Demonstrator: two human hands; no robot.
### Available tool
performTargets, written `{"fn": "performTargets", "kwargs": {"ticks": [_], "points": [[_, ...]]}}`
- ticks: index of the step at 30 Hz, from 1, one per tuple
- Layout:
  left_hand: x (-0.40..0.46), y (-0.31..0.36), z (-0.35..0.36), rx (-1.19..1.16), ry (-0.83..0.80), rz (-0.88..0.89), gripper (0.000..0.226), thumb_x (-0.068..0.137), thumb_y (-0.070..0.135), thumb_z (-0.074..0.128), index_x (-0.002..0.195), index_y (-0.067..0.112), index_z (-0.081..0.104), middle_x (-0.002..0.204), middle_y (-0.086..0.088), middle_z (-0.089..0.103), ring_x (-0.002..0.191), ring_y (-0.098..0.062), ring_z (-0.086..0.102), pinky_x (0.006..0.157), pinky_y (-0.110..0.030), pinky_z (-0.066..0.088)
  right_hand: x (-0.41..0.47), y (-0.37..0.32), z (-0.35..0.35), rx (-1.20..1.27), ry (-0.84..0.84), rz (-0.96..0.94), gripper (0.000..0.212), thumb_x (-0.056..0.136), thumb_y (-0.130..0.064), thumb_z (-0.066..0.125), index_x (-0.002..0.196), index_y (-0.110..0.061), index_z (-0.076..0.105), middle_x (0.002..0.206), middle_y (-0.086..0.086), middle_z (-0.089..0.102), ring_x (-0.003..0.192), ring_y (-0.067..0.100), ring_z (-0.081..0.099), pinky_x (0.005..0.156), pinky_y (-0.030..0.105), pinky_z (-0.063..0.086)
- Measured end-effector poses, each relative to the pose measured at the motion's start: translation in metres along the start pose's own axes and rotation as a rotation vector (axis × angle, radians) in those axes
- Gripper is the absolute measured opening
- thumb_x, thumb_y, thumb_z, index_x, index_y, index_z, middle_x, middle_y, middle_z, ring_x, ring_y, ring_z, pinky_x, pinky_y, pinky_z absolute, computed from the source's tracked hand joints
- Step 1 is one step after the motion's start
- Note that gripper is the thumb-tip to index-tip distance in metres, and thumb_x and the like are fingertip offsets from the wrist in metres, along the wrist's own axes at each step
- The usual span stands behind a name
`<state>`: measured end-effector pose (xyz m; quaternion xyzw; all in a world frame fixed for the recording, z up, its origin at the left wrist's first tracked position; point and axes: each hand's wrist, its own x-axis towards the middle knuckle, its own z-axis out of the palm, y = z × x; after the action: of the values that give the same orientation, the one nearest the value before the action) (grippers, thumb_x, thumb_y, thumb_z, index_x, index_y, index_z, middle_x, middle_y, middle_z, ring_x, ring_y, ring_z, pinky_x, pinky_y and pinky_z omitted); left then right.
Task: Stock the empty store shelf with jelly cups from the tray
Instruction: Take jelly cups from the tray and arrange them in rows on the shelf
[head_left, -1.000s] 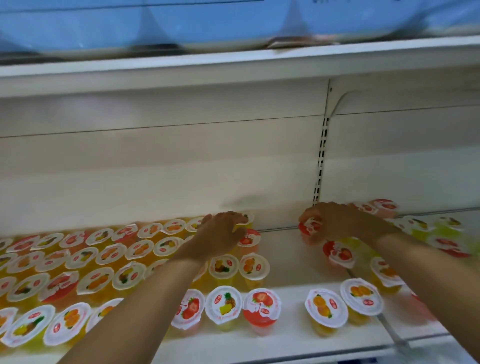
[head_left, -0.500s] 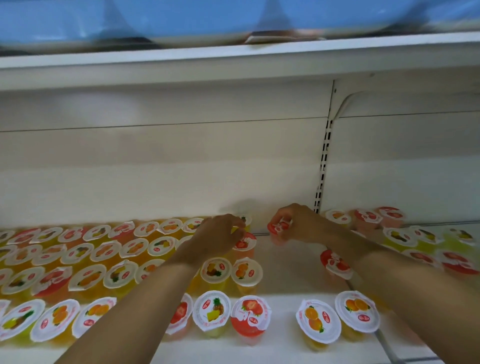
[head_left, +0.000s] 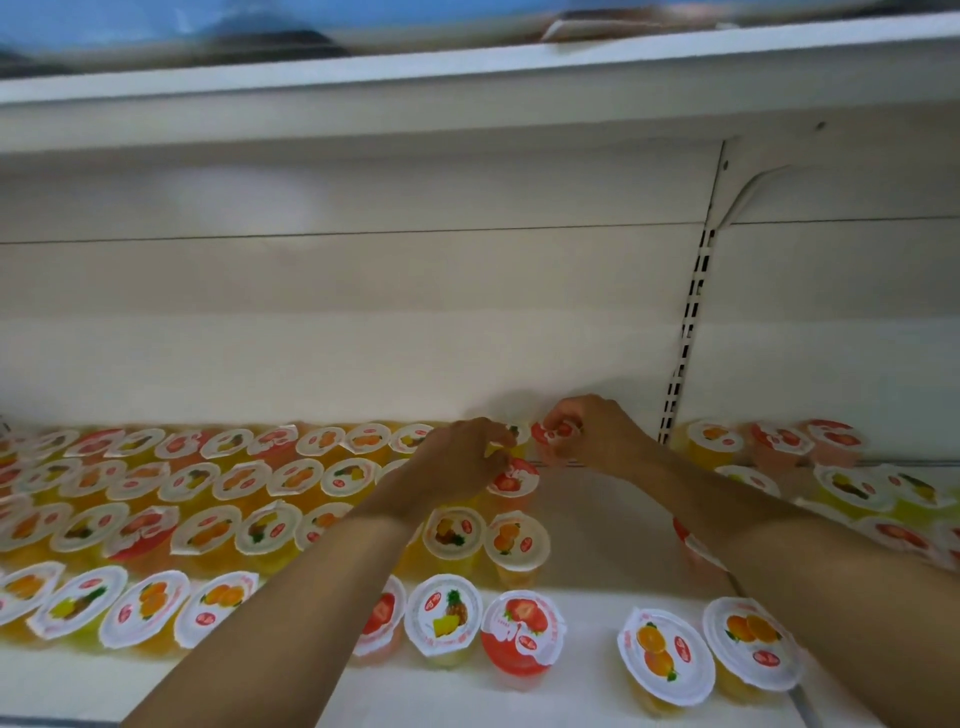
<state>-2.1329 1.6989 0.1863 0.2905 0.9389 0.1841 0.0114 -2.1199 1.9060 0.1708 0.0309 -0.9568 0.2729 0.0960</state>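
Red cup (head_left: 555, 435) in right hand (head_left: 597, 435) (back row)

Behind and above the left hand (head_left: 462, 457) and the right hand (head_left: 597, 436), a plain cream back panel (head_left: 363, 322), crossed by one thin horizontal seam (head_left: 311, 234). Just right of the right hand, a white slotted upright (head_left: 688, 332) with dark slots, running up the panel. At its top, up and to the right, a curved white bracket (head_left: 748, 192). High over both hands, the pale front edge of an upper shelf (head_left: 415, 88). Above that, blurred blue packaging (head_left: 156, 26), too smeared to read.
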Motion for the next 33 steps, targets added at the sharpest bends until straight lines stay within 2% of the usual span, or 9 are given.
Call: {"fn": "performTargets", "kwargs": {"ticks": [5, 9, 11, 13, 17, 20, 23, 27, 33], "points": [[-0.016, 0.002, -0.001, 0.009, 0.018, 0.061, 0.037, 0.099, 0.037, 0.047, 0.135, 0.030, 0.053, 0.144, 0.008, 0.049, 0.130, -0.018, 0.047, 0.109, -0.036, 0.035, -0.026, -0.015, -0.022, -0.031, -0.028, -0.007, 0.044, 0.080, -0.034, 0.076, 0.120, -0.018, 0.065, 0.112, -0.005, 0.062, 0.100, 0.010, 0.057, 0.076, 0.021, 0.038], [-0.039, 0.007, -0.002, -0.010, -0.005, 0.127, 0.032, 0.098, 0.045, 0.046, 0.128, 0.042, 0.056, 0.139, 0.014, 0.051, 0.131, -0.014, 0.044, 0.109, -0.035, 0.033, -0.068, -0.020, -0.057, -0.101, -0.220, 0.083, 0.041, 0.082, -0.039, 0.072, 0.121, -0.030, 0.062, 0.108, -0.015, 0.059, 0.095, 0.002, 0.057, 0.085, 0.023, 0.042], [-0.049, 0.009, -0.002, -0.023, -0.005, 0.129, 0.030, 0.096, 0.044, 0.048, 0.125, 0.044, 0.058, 0.136, 0.020, 0.052, 0.129, -0.009, 0.045, 0.108, -0.030, 0.033, -0.091, -0.020, -0.074, -0.168, -0.295, 0.145, 0.044, 0.081, -0.043, 0.073, 0.122, -0.032, 0.060, 0.119, -0.010, 0.060, 0.109, 0.008, 0.057, 0.094, 0.027, 0.044], [-0.055, 0.012, -0.001, -0.013, 0.001, 0.134, 0.029, 0.095, 0.041, 0.051, 0.123, 0.043, 0.060, 0.137, 0.023, 0.051, 0.129, -0.007, 0.044, 0.108, -0.025, 0.031, -0.112, -0.023, -0.089, -0.253, -0.291, 0.225, 0.055, 0.078, -0.046, 0.074, 0.128, -0.032, 0.056, 0.128, -0.006, 0.054, 0.115, 0.012, 0.053, 0.097, 0.027, 0.043], [-0.067, 0.019, -0.002, 0.063, -0.049, 0.125, 0.034, 0.097, 0.041, 0.048, 0.130, 0.043, 0.053, 0.146, 0.020, 0.042, 0.134, -0.009, 0.038, 0.111, -0.026, 0.026, -0.138, -0.027, -0.096, -0.324, -0.317, 0.383, 0.067, 0.071, -0.043, 0.079, 0.132, -0.035, 0.051, 0.125, -0.008, 0.056, 0.108, 0.013, 0.056, 0.094, 0.030, 0.048], [-0.074, 0.022, -0.005, 0.080, -0.067, 0.119, 0.041, 0.097, 0.040, 0.046, 0.138, 0.040, 0.047, 0.150, 0.017, 0.038, 0.136, -0.010, 0.036, 0.111, -0.026, 0.024, -0.142, -0.030, -0.085, -0.362, -0.279, 0.417, 0.053, 0.074, -0.031, 0.076, 0.123, -0.032, 0.056, 0.101, -0.011, 0.060, 0.091, 0.011, 0.059, 0.075, 0.025, 0.052], [-0.078, 0.023, -0.006, 0.096, -0.107, 0.078, 0.045, 0.099, 0.039, 0.043, 0.143, 0.039, 0.039, 0.154, 0.013, 0.031, 0.141, -0.013, 0.030, 0.116, -0.031, 0.019, -0.141, -0.034, -0.076, -0.365, -0.205, 0.432, 0.041, 0.077, -0.023, 0.073, 0.114, -0.030, 0.059, 0.082, -0.016, 0.054, 0.075, 0.005, 0.056, 0.056, 0.018, 0.042], [-0.080, 0.024, -0.005, 0.099, -0.128, 0.041, 0.044, 0.099, 0.041, 0.040, 0.144, 0.039, 0.038, 0.154, 0.010, 0.034, 0.140, -0.017, 0.031, 0.115, -0.032, 0.018, -0.135, -0.034, -0.067, -0.318, -0.176, 0.430, 0.042, 0.071, -0.019, 0.076, 0.110, -0.028, 0.062, 0.083, -0.015, 0.055, 0.075, 0.003, 0.055, 0.055, 0.017, 0.041], [-0.077, 0.023, -0.005, 0.096, -0.123, 0.022, 0.043, 0.099, 0.046, 0.039, 0.142, 0.041, 0.039, 0.151, 0.009, 0.038, 0.138, -0.016, 0.034, 0.116, -0.034, 0.018, -0.111, -0.043, -0.042, -0.065, -0.075, 0.334, 0.038, 0.066, -0.017, 0.080, 0.100, -0.022, 0.065, 0.089, -0.008, 0.057, 0.075, 0.003, 0.054, 0.054, 0.017, 0.040]]}}
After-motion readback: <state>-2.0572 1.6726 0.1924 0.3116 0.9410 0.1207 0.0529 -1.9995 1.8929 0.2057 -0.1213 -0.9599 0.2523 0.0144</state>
